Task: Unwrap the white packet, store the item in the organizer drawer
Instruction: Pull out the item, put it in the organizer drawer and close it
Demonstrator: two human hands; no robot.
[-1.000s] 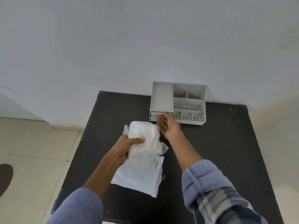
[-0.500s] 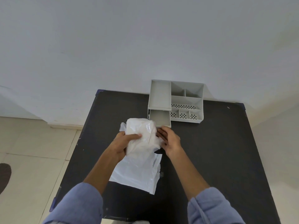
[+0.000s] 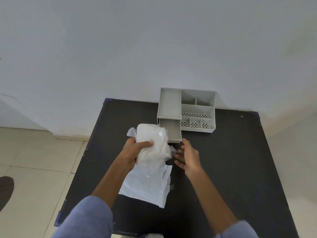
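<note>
My left hand (image 3: 133, 152) grips a bulging white packet (image 3: 152, 143) in clear plastic, held upright above the black table (image 3: 231, 160). Just behind the packet stands a grey desk organizer (image 3: 197, 107) against the wall, its lower drawer (image 3: 170, 129) pulled out toward me and empty. My right hand (image 3: 188, 155) hovers beside the packet's right side, fingers spread, holding nothing. A flat white plastic wrapper (image 3: 147, 184) lies on the table under my left forearm.
The organizer has several small perforated compartments (image 3: 194, 124) on its right and a long tray (image 3: 169, 103) on top left. Beyond the table's left edge is tiled floor (image 3: 34, 169), with a dark object (image 3: 6, 188) at the far left. A white wall rises behind.
My right hand pulled the organizer's drawer out, then let go and drew back to the packet's right side. The left hand kept the packet raised.
</note>
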